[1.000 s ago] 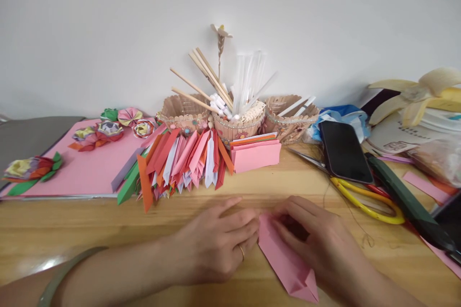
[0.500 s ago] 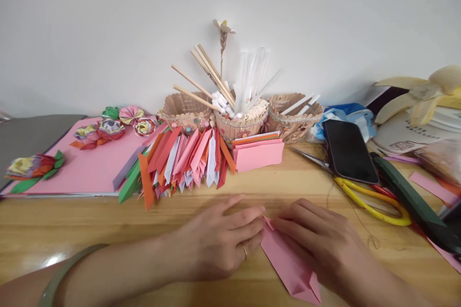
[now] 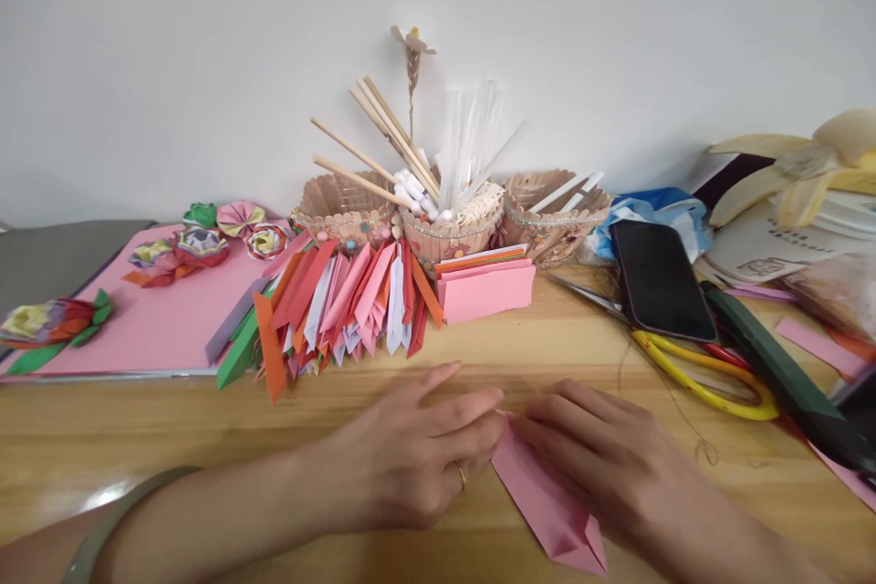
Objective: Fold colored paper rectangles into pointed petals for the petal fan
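Pink paper, creased into a narrow folded piece (image 3: 540, 502), lies slantwise on the wooden table (image 3: 274, 438) in the head view, between the two hands. At its far end, the left hand (image 3: 417, 456) has one finger lifted apart and the others close together, their tips beside the paper's edge; whether they pinch it cannot be told. The right hand (image 3: 616, 456) rests over the paper's right side, fingers bent and pressed together near that same end, the thumb too hidden to tell a pinch. A ring (image 3: 461, 476) and a bangle (image 3: 123, 520) are worn on the left hand and forearm. Beyond the folded piece stands a stack of coloured slips (image 3: 485, 292), pink at the front, with three decorated baskets (image 3: 452, 242) behind it, holding wooden sticks and clear tubes among other things. Farther left of the folded piece are a heap of folded strips (image 3: 349, 301) and, on a pink sheet (image 3: 171, 319), paper flowers (image 3: 198, 246). To its right lie yellow-handled scissors (image 3: 657, 351), a black phone (image 3: 661, 278) and a dark green tool (image 3: 780, 374).
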`<control>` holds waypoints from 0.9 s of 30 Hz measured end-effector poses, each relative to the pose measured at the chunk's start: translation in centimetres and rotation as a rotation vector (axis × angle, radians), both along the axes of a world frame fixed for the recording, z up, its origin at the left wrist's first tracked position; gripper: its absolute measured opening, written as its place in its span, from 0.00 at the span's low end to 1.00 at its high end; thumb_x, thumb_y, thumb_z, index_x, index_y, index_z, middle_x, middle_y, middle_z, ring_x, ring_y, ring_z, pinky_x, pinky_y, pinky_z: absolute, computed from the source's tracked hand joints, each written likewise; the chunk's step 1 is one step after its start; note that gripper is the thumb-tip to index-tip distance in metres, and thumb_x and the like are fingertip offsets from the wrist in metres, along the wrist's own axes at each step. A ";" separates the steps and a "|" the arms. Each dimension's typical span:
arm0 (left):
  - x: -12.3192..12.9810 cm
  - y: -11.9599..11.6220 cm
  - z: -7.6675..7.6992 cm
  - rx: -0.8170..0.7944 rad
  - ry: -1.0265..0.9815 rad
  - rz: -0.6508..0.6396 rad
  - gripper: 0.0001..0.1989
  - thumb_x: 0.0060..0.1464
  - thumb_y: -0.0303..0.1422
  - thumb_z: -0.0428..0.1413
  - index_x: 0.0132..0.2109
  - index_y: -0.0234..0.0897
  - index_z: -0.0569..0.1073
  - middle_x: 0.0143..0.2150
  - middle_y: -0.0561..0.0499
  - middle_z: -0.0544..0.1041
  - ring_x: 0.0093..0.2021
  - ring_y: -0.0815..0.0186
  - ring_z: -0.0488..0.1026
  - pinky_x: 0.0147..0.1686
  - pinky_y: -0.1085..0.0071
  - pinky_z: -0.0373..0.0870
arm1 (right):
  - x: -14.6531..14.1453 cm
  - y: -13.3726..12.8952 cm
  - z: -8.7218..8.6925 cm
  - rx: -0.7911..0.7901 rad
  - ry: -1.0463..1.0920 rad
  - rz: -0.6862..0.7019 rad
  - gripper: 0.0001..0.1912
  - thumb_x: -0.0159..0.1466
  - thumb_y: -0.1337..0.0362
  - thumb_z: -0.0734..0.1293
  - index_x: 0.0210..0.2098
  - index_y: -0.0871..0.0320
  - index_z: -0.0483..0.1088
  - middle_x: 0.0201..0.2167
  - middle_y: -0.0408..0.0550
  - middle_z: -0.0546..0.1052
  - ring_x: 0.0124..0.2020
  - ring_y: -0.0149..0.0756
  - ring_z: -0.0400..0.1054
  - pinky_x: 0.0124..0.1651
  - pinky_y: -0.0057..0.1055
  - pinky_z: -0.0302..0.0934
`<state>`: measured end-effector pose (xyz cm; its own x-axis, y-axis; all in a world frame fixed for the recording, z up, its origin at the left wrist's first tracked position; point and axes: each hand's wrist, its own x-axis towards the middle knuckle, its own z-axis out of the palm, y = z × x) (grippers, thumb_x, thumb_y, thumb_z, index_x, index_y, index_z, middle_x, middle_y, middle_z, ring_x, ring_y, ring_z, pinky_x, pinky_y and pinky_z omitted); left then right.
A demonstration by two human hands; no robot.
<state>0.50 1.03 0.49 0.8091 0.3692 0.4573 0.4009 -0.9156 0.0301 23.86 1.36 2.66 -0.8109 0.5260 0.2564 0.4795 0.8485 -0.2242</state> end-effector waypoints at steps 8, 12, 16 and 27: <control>0.0 0.4 0.5 0.040 0.056 -0.042 0.18 0.66 0.25 0.40 0.48 0.28 0.73 0.51 0.47 0.75 0.59 0.54 0.63 0.55 0.58 0.63 | 0.1 -0.1 0.0 -0.103 -0.030 -0.014 0.14 0.70 0.68 0.54 0.37 0.61 0.71 0.33 0.50 0.72 0.34 0.39 0.63 0.34 0.35 0.59; -0.2 0.6 0.6 0.029 0.058 -0.041 0.18 0.66 0.25 0.39 0.49 0.29 0.73 0.51 0.48 0.75 0.58 0.53 0.64 0.55 0.57 0.64 | 0.4 -0.1 0.5 -0.094 0.013 -0.044 0.13 0.68 0.70 0.56 0.39 0.60 0.72 0.30 0.49 0.72 0.32 0.38 0.63 0.33 0.35 0.58; -0.2 0.7 0.8 0.017 0.039 -0.038 0.19 0.67 0.26 0.38 0.48 0.30 0.74 0.50 0.50 0.76 0.57 0.53 0.65 0.54 0.57 0.65 | 0.7 0.2 1.2 -0.025 0.049 -0.057 0.14 0.65 0.72 0.55 0.34 0.59 0.72 0.29 0.50 0.72 0.31 0.37 0.63 0.32 0.33 0.58; -0.1 0.3 0.5 0.036 0.040 -0.003 0.15 0.66 0.25 0.42 0.46 0.32 0.74 0.48 0.51 0.77 0.57 0.55 0.65 0.57 0.54 0.62 | 1.0 0.9 1.7 -0.066 -0.016 -0.112 0.11 0.63 0.71 0.58 0.31 0.55 0.70 0.33 0.47 0.73 0.35 0.39 0.65 0.35 0.36 0.57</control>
<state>0.39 1.31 0.94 0.8279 0.3505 0.4378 0.3984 -0.9170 -0.0192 24.83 2.26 4.35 -0.7501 0.6285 0.2058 0.5739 0.7733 -0.2696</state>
